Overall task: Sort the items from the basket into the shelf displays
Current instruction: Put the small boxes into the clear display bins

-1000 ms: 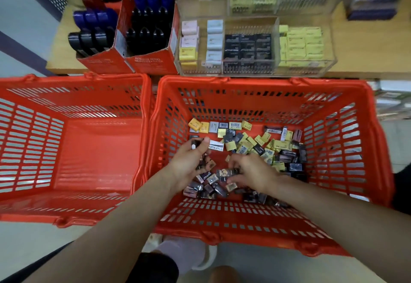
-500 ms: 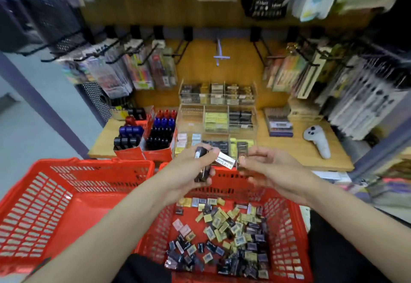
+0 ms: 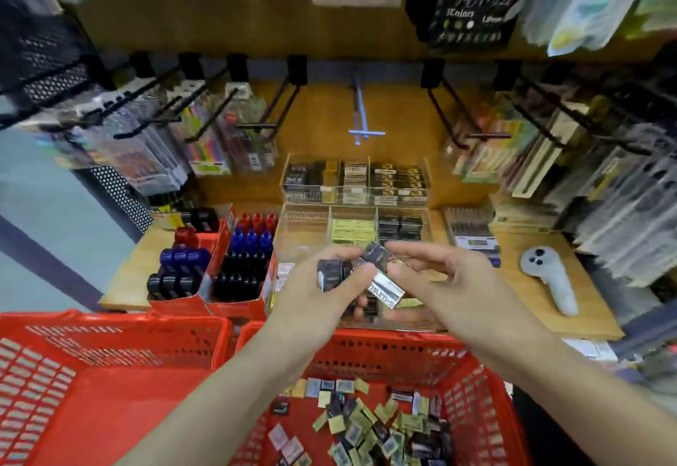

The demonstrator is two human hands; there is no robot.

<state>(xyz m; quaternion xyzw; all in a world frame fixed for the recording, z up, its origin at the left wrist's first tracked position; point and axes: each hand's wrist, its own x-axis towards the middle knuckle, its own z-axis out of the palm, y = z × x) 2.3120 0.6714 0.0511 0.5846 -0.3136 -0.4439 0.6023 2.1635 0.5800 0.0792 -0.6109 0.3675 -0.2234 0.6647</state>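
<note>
Left hand (image 3: 322, 293): your fingers are curled round a clutch of small dark packs (image 3: 331, 273).
Right hand (image 3: 445, 282): fingertips pinch one pack (image 3: 381, 258) from that clutch.
Position: above the clear shelf trays (image 3: 304, 231), beyond the red basket (image 3: 487, 385).
Risk: pulling one pack may loosen the others; they could drop into wrong compartments.
</note>
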